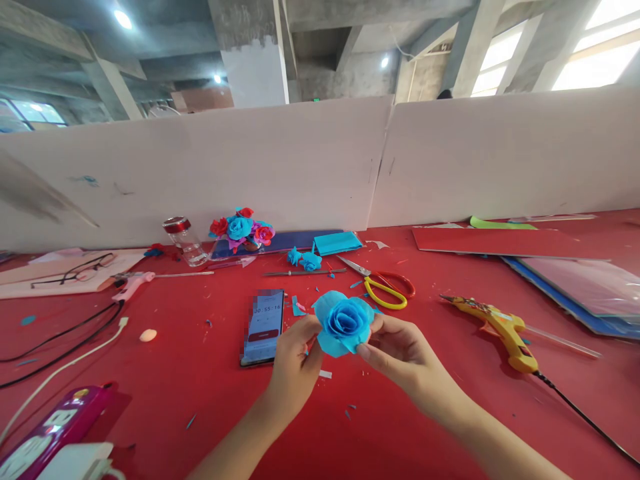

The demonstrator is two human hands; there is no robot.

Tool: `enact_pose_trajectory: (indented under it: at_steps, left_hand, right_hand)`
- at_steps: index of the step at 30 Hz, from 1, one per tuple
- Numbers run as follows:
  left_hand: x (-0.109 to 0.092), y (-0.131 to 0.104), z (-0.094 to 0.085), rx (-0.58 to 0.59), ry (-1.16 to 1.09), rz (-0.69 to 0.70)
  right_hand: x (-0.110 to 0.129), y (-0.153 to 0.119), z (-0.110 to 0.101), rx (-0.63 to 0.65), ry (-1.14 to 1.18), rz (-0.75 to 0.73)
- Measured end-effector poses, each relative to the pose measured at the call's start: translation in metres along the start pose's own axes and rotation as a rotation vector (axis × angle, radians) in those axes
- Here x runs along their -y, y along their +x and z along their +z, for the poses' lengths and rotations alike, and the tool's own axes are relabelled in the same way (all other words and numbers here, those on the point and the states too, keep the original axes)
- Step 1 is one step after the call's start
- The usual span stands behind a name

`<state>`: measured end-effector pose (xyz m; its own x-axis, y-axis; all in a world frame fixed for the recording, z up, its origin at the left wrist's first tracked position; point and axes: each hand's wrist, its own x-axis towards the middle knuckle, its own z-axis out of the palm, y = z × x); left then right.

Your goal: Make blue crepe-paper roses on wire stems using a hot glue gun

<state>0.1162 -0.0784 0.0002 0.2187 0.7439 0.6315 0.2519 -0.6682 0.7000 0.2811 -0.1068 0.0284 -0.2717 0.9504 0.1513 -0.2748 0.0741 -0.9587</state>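
Pinching a blue flower [346, 323], both hands [297, 347] [407, 350] nearly closed, apparently part-hidden behind it.

The flower [346, 321] looks matt paper, the tabletop [370, 433] smooth.

00:55:16 on the phone [263, 328]

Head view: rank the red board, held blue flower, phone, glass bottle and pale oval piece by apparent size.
1. Red board
2. Held blue flower and phone: too alike to rank; the flower's nearness may enlarge it
3. Glass bottle
4. Pale oval piece
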Motion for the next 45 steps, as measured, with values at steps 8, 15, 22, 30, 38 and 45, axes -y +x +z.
enact_pose_trajectory:
  at_steps: [8, 15, 22, 30, 38, 45]
  left_hand:
    - [0.007, -0.006, -0.004, -0.005, 0.174, 0.069]
    - [0.012, -0.008, -0.004, 0.017, 0.193, 0.123]
    - [0.012, -0.008, -0.007, 0.041, 0.256, 0.176]
    - [0.010, -0.005, -0.013, -0.014, 0.380, 0.313]
    - [0.007, -0.004, -0.011, 0.032, 0.222, 0.156]
    - [0.006, -0.004, -0.009, 0.023, 0.182, 0.139]
  right_hand:
    - [0.006, 0.002, 0.001, -0.092, -0.037, 0.081]
    - [0.003, 0.002, -0.001, -0.097, -0.034, 0.132]
    - [0.005, 0.004, -0.006, -0.017, -0.063, 0.278]
    - [0.008, 0.007, -0.008, -0.044, 0.117, 0.357]
    - [0.004, 0.005, -0.009, -0.017, 0.129, 0.375]
    - [0.005, 0.005, -0.008, 0.046, 0.033, 0.340]
